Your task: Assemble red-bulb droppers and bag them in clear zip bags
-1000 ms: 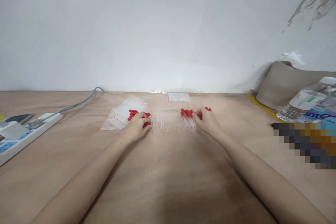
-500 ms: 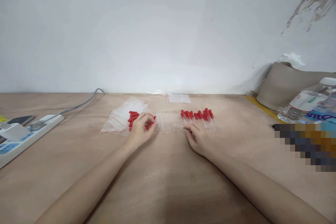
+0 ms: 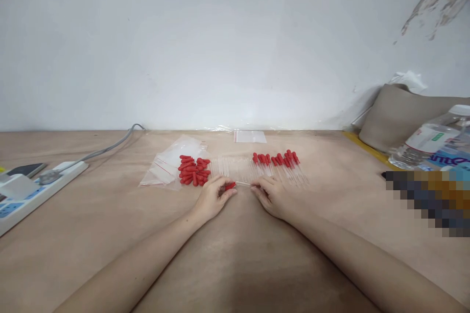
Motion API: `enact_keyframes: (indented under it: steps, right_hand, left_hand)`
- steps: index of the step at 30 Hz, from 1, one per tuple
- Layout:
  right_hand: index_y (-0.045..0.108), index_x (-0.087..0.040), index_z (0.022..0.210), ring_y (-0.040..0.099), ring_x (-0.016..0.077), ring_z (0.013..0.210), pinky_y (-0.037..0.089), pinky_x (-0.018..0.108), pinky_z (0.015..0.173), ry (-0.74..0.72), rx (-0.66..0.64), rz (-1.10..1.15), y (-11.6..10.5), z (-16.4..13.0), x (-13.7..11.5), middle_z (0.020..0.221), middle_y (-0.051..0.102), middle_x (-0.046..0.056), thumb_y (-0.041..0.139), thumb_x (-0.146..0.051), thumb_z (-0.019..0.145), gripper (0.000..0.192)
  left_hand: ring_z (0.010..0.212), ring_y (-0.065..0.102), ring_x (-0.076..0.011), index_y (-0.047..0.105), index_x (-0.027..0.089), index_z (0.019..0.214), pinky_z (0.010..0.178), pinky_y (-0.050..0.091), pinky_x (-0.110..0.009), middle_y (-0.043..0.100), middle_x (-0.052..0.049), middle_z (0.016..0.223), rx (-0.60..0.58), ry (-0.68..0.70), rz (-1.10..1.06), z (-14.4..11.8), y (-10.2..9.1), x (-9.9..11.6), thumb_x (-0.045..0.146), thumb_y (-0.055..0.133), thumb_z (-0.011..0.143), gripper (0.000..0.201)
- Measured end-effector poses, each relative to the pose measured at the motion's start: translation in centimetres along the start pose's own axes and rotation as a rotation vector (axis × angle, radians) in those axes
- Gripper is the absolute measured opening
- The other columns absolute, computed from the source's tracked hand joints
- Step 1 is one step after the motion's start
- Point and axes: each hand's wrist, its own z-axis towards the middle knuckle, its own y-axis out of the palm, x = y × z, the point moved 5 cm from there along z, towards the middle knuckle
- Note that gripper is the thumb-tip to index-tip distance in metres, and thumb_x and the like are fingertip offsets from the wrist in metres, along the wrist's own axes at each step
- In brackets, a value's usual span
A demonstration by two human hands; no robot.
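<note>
Between thumb and fingers, my left hand (image 3: 216,197) pinches a red rubber dropper bulb (image 3: 230,186). My right hand (image 3: 270,195) is closed on a thin clear glass dropper tube (image 3: 243,184), whose end points left at the bulb's mouth. The two almost meet; whether they touch I cannot tell. A pile of red bulbs (image 3: 194,170) lies left of my left hand. Loose glass tubes (image 3: 235,168) lie in a row just beyond both hands. Several droppers with red bulbs fitted (image 3: 281,160) rest beyond my right hand.
Clear zip bags (image 3: 165,161) lie under and beside the bulb pile, and another bag (image 3: 250,137) is by the wall. A power strip (image 3: 62,178) with a grey cable is at the left. A water bottle (image 3: 422,144) and a grey-brown object (image 3: 389,115) stand at the right.
My left hand has moved right and nearer from the pile with a red bulb in its fingers. My right hand has shifted slightly, bringing the glass tube in line with the bulb.
</note>
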Motion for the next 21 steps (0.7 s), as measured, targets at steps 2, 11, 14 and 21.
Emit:
enact_keyframes:
  steps: [2, 11, 14, 21]
  right_hand:
    - [0.056, -0.018, 0.09, 0.055, 0.0131, 0.072, 0.034, 0.029, 0.071, -0.007, -0.019, -0.005, 0.3, 0.0, 0.0, 0.081, 0.063, 0.003, 0.04, -0.024, 0.087, 0.018]
    - [0.06, -0.02, 0.088, 0.055, 0.0115, 0.068, 0.03, 0.029, 0.072, -0.037, -0.112, 0.039, 0.4, 0.0, 0.4, 0.078, 0.064, 0.001, 0.043, -0.025, 0.087, 0.018]
    - [0.062, -0.021, 0.086, 0.055, 0.0109, 0.066, 0.028, 0.029, 0.07, -0.073, -0.17, -0.013, 0.1, 0.0, 0.4, 0.078, 0.065, 0.0, 0.043, -0.026, 0.087, 0.019]
    - [0.063, -0.02, 0.079, 0.051, 0.0099, 0.06, 0.023, 0.029, 0.067, -0.144, -0.155, -0.19, -0.2, 0.0, -0.5, 0.072, 0.063, 0.001, 0.042, -0.024, 0.086, 0.022]
  left_hand:
    - [0.073, 0.055, -0.0141, 0.059, 0.017, 0.088, 0.063, 0.047, -0.025, 0.056, -0.003, 0.081, 0.016, 0.017, 0.0, 0.0, -0.1, 0.1, 0.029, 0.055, 0.079, 0.015]
    - [0.071, 0.057, -0.0133, 0.063, 0.018, 0.087, 0.064, 0.044, -0.024, 0.063, -0.003, 0.079, -0.043, 0.113, -0.04, -0.3, -0.3, 0.8, 0.027, 0.049, 0.084, 0.016]
    - [0.072, 0.056, -0.0137, 0.063, 0.018, 0.088, 0.066, 0.044, -0.025, 0.061, -0.004, 0.08, -0.13, 0.157, -0.018, -0.4, 0.0, 1.3, 0.026, 0.047, 0.086, 0.018]
    - [0.068, 0.053, -0.0134, 0.061, 0.017, 0.086, 0.064, 0.042, -0.025, 0.057, -0.004, 0.076, -0.188, 0.179, 0.062, -0.6, 0.4, 1.5, 0.026, 0.045, 0.086, 0.019]
